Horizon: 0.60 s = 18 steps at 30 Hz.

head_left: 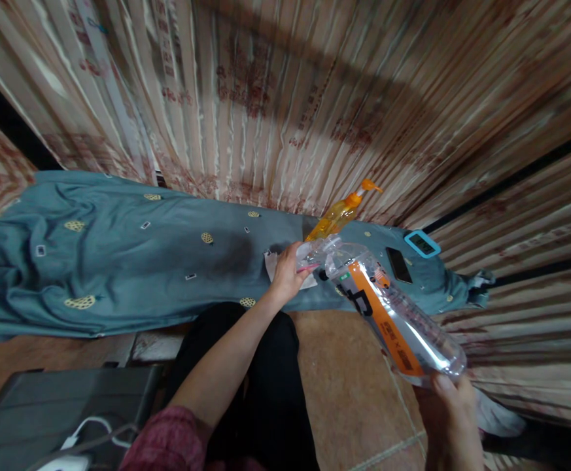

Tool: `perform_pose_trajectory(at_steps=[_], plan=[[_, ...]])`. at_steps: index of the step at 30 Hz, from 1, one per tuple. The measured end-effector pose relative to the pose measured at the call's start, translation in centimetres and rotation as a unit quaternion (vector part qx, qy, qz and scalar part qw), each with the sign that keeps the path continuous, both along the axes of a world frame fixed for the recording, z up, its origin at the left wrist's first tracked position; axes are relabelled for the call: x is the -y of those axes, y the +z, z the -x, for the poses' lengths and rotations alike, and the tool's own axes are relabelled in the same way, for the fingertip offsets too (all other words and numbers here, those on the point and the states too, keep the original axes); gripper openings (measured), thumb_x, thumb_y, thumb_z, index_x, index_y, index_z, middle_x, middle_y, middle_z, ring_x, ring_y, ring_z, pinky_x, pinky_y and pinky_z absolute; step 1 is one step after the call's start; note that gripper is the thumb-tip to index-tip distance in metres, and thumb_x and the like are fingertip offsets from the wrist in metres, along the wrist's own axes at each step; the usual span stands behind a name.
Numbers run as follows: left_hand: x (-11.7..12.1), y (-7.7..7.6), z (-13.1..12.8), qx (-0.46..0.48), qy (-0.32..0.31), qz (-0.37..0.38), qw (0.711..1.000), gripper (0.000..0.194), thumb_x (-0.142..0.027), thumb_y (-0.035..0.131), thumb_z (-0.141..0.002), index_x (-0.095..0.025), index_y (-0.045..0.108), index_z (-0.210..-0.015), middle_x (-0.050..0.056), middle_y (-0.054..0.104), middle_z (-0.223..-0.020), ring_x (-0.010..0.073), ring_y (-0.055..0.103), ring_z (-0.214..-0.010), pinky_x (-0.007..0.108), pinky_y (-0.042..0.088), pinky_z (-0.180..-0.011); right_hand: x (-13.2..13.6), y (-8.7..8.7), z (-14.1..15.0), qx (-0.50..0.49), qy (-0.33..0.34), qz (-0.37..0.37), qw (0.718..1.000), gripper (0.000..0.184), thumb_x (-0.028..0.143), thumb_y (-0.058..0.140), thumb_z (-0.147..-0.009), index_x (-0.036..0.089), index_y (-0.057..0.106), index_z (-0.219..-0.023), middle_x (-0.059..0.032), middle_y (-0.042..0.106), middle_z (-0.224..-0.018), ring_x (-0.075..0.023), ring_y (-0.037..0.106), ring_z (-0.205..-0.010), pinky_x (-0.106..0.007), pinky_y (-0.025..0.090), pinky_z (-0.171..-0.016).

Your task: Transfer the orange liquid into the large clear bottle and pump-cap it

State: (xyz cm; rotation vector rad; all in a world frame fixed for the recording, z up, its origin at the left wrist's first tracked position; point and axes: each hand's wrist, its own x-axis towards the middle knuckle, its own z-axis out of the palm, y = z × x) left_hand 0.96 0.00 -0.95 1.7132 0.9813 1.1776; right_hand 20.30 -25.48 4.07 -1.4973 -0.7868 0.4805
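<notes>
Large clear bottle (403,314) is slanting across the near edge of the table, its orange-labelled side showing, its neck pointing toward the left hand (288,275) and its base resting in the right hand (454,405). The right hand's grip is holding that base end, with the thumb pressing on the plastic. The left hand's grip is holding a small clear bottle (312,254), the fingers curling around it. The necks of both bottles are lying close together; whether they are touching, I cannot tell.

Just beyond the small bottle, an orange pump bottle (334,219) is leaning toward the right. A white tissue (271,263) is lying under and beside the left hand. Farther right, a dark phone (399,265) is lying near a blue-framed digital timer (422,244). A blue-grey patterned cloth (167,255) is covering the table, and pleated curtains (265,98) are hanging behind it. A grey case (69,399) is sitting at the lower left, with a white cable (91,422) curving over it.
</notes>
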Motion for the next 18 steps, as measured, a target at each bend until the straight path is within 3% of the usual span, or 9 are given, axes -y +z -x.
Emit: perform_pose_trajectory(at_steps=[14,18], plan=[[-0.02,-0.09,-0.03,0.008,0.005,-0.001,1.0,0.062,-0.021,0.077,-0.071,-0.017,0.052,-0.127,0.013,0.061,-0.124,0.0302,0.056,-0.119,0.046,0.045,-0.105,0.12,-0.81,-1.07,-0.032,-0.004,-0.001,0.999,0.068,0.047,0.07,-0.063,0.019,0.058,-0.123,-0.0133,0.067,-0.111,-0.0323,0.066,-0.102,-0.046,0.057,-0.08],[0.0,-0.11,-0.02,0.009,0.002,0.002,1.0,0.061,-0.021,0.076,-0.072,-0.017,0.051,-0.128,0.014,0.061,-0.124,0.0297,0.057,-0.119,0.046,0.045,-0.105,0.05,-0.47,-0.65,-0.031,-0.002,-0.007,1.0,0.065,0.045,0.071,-0.064,0.02,0.058,-0.122,-0.0122,0.065,-0.115,-0.0307,0.064,-0.107,-0.045,0.054,-0.087]])
